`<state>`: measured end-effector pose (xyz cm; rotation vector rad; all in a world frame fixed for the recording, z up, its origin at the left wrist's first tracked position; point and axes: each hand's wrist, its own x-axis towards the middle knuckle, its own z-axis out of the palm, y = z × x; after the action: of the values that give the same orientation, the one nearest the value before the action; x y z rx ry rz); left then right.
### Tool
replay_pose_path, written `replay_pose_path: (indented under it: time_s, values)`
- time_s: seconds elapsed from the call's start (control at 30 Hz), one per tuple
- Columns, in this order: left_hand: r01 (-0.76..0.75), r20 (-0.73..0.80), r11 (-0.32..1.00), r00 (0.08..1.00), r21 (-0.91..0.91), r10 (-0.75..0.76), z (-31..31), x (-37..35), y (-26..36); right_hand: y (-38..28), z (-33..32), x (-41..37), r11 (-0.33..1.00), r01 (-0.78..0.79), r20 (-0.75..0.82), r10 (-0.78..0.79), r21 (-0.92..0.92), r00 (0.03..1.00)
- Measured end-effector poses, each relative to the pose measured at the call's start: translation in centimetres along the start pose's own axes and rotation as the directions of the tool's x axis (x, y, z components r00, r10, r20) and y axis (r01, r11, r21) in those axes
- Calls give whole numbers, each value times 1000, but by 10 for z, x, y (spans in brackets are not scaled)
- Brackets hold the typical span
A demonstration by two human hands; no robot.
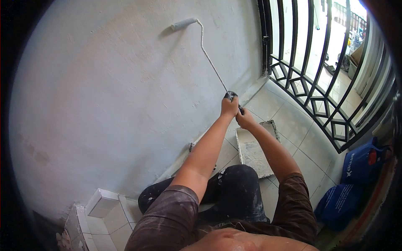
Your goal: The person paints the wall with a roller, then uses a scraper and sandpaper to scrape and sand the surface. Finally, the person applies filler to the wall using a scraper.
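Note:
A paint roller with a long bent wire frame is against the pale wall, or very close to it. My left hand is wrapped round the upper part of its dark handle. Lower on the same handle, my right hand is closed, partly hidden behind the left forearm. Dark material covers some of my fingers. Below my right forearm lies a paint tray on the floor, its ridged bed coated with whitish paint. The forearm covers part of the tray.
A black metal gate stands to the right, with sunlit ground and objects beyond it. Blue bags sit at the lower right. White tiled steps rise at the lower left. Pale tiles cover the floor.

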<state>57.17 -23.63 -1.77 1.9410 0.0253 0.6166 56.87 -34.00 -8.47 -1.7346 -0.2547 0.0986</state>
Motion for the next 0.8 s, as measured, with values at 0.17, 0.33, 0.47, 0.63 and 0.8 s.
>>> replay_pose_path:
  time_s: [0.17,0.33,0.47,0.63,0.8]
  values:
    - [-169,-127,966,981,-198,146,-30,28,75,-87,-7,4,945,325,-83,-323,17,943]
    - [-474,-203,881,864,-16,461,-92,102,187,-219,-7,51,880,464,-25,-464,104,886]
    - [-423,-148,882,878,208,455,-145,172,255,-337,1,53,911,357,12,-367,207,930]
    - [-328,-205,913,902,244,379,-171,194,263,-372,12,63,966,232,83,-242,115,967]
    - [-172,-107,925,970,339,219,-140,166,133,-233,62,76,938,318,-11,-320,138,947]
